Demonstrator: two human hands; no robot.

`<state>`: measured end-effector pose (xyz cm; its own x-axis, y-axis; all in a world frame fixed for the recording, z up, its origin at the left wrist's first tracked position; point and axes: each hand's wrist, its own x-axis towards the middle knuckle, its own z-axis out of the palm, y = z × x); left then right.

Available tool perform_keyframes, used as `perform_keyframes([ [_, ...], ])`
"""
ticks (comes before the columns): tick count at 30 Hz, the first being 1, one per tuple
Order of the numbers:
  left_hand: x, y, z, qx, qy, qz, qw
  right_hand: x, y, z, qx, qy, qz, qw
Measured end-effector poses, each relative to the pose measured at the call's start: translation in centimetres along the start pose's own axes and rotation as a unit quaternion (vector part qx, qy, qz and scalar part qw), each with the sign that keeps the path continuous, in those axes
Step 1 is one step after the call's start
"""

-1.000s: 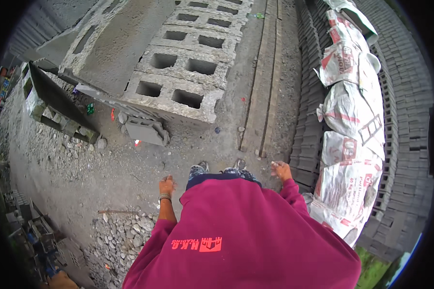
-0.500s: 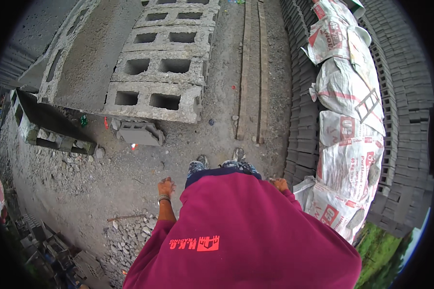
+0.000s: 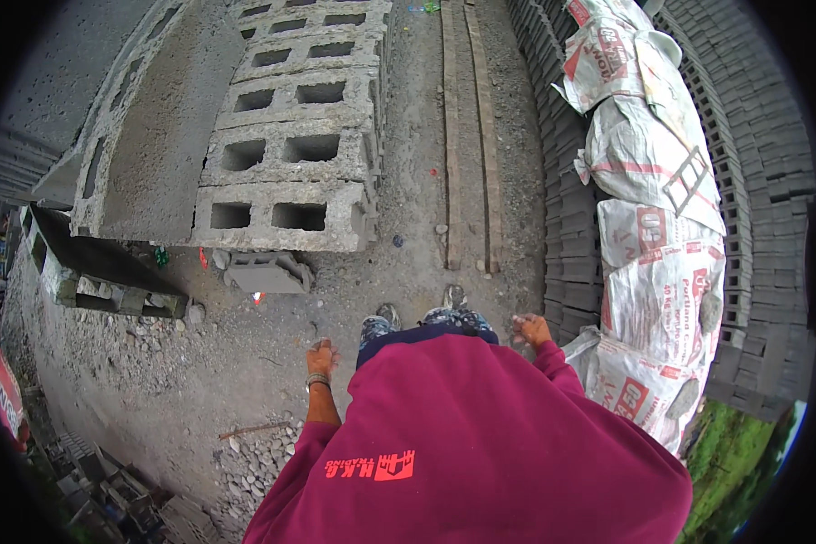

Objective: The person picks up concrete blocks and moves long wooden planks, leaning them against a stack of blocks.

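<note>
Several hollow concrete blocks (image 3: 276,150) stand in a long row ahead of the left hand (image 3: 321,359), well apart from it. They should prove heavy, stiff and gritty, with edges liable to chip; the webs between cavities offer the firmest hold. Just outside the right hand (image 3: 529,330), white sacks (image 3: 644,263) lie along a grey stack (image 3: 571,227). Their crumpled skin looks pliable and perhaps slick, best gathered at a fold; whether they are full I cannot tell. A loose block (image 3: 267,274) rests ahead and left of the left hand, probably liftable by its ends. Both hands look empty, fingers loosely bent and apart. Red printing marks the sacks; a red emblem with lettering sits on the maroon top (image 3: 480,408) between the arms.
</note>
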<state>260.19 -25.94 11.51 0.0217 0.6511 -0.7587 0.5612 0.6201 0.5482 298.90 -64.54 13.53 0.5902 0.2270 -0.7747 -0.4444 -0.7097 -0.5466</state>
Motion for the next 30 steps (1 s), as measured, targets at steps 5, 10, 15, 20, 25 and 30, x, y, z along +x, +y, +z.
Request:
perform_keyframes([
  [5,0.7,-1.8,-0.4,0.036,-0.006,-0.036,0.999,-0.5,0.3,-0.6,0.013,0.008,0.012,1.0],
  [10,0.2,-1.9,1.9,0.134,-0.041,-0.021,0.99,0.4,3.9,-2.4,0.026,0.051,-0.052,0.997],
  [15,0.9,-2.0,8.0,0.212,-0.048,0.062,0.974,3.1,5.2,-2.1,0.065,0.053,-0.05,0.995],
  [20,2.9,-0.6,22.5,0.27,-0.083,0.141,0.949,10.6,9.0,-2.0,0.121,0.025,-0.032,0.992],
  [25,11.3,-5.5,39.1,0.387,-0.11,0.093,0.911,16.0,10.9,-1.1,0.2,0.034,0.067,0.977],
  [30,22.1,-9.5,54.1,0.465,-0.03,0.133,0.875,15.7,17.2,0.4,0.244,0.064,0.147,0.956],
])
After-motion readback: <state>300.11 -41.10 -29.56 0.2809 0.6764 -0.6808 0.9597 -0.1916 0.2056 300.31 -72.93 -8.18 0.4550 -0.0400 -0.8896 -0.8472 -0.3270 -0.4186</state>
